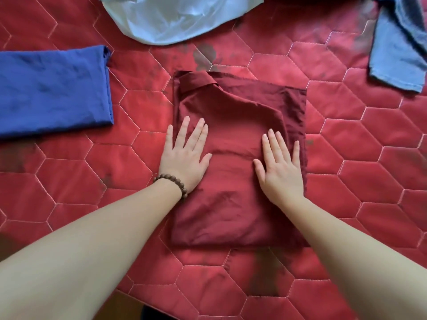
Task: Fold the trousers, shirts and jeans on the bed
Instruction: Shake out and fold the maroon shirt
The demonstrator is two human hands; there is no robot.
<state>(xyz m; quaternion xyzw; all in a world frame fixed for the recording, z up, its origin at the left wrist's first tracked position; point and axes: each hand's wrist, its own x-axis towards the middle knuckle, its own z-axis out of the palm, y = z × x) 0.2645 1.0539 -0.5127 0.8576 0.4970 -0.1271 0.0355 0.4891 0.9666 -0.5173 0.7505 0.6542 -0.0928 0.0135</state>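
Note:
A dark red collared shirt (233,125) lies folded into a rectangle in the middle of the bed, collar at the far left corner. My left hand (184,155), with a brown bead bracelet at the wrist, presses flat on the shirt's left side, fingers straight and spread. My right hand (280,165) lies flat on the shirt's right side, fingers straight. A folded blue garment (53,91) rests at the left. A pale blue garment (175,17) lies at the far edge, and light blue jeans (397,47) sit crumpled at the far right.
The bed carries a red quilted cover (369,146) with hexagon stitching and some dark stains. Its near edge runs along the bottom left, with floor beyond.

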